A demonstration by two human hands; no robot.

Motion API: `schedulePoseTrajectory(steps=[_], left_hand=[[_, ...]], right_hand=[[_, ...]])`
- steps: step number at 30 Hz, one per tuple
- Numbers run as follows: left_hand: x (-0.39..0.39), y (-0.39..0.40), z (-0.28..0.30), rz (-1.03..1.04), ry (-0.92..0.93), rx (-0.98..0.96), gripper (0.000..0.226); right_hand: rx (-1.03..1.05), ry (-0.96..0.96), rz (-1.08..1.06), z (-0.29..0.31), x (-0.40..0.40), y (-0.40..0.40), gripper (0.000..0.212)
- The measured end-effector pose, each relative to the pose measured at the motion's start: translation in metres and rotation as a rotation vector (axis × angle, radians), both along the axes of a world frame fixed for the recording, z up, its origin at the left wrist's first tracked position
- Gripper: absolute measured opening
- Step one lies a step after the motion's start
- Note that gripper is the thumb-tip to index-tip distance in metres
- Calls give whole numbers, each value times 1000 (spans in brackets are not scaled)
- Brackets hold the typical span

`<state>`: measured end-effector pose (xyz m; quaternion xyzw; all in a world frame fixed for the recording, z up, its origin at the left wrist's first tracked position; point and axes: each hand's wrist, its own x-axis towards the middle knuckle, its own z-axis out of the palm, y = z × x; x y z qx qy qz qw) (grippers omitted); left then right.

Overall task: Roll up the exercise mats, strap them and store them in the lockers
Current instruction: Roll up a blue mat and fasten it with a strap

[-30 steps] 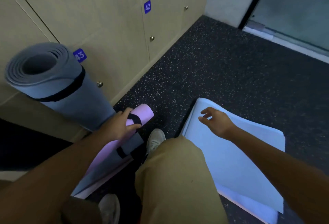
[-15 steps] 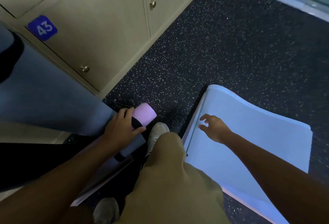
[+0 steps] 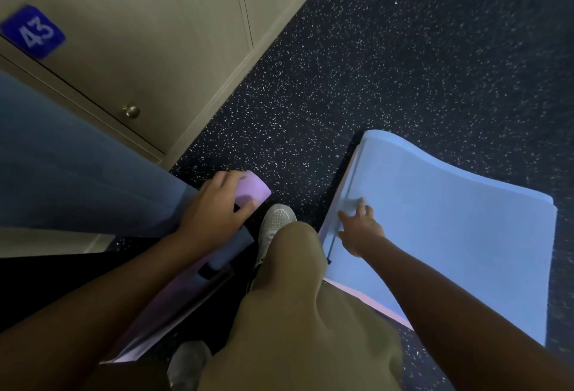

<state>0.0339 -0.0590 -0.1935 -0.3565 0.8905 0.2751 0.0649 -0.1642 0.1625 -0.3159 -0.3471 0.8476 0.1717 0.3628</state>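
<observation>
Under you is a dark speckled floor (image 3: 388,58), running along the base of the beige lockers (image 3: 149,49) at its left edge. A pale blue mat (image 3: 450,235) lies flat on it to your right. Your white shoe (image 3: 276,223) stands on the floor between that mat and the pink rolled mat (image 3: 253,190) near the lockers.

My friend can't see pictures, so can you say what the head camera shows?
A person's left hand grips a rolled pink foam mat on the dark speckled floor, while the right hand reaches with open fingers onto a flat pale blue mat. A rolled grey-blue mat leans beside beige locker 43.
</observation>
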Motion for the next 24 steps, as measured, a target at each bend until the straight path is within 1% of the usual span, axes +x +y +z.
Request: schedulePoseTrajectory(steps=[2,6,8,9,11,13,15,16,19,21,22,24], left_hand=[[-3,2,1,-5,9,22,53],[-6,3,4,-2,24,31,51],[-7,1,4,-12,26,33,49],[-7,0,5,-19,28,35,48],[-8,-1,6,-30,42,43,47],[-10,0,11,-36,47,44,46],[-12,2,20,-46,48,46,47],[-14,3,24,-54,55,53,48],[-23,10,43,-89,74,58,50],[-32,17,60,-119,87,56,48],[-37,22,69,-135,98,54,48],[-48,32,91,-176,116,41,49]], right_hand=[[2,47,32,0,1,0,55],[-12,127,164,3,-7,6,56],[-20,143,194,4,-10,9,51],[-17,138,182,4,-11,9,48],[-51,109,61,9,-11,10,46],[-112,89,-91,18,-12,14,43],[-187,102,-177,28,-13,21,39],[-218,108,-208,34,-13,26,41],[-252,74,-255,57,-19,43,52],[-227,65,-229,78,-28,55,63],[-195,68,-208,91,-32,61,64],[-204,81,-254,119,-41,73,49]])
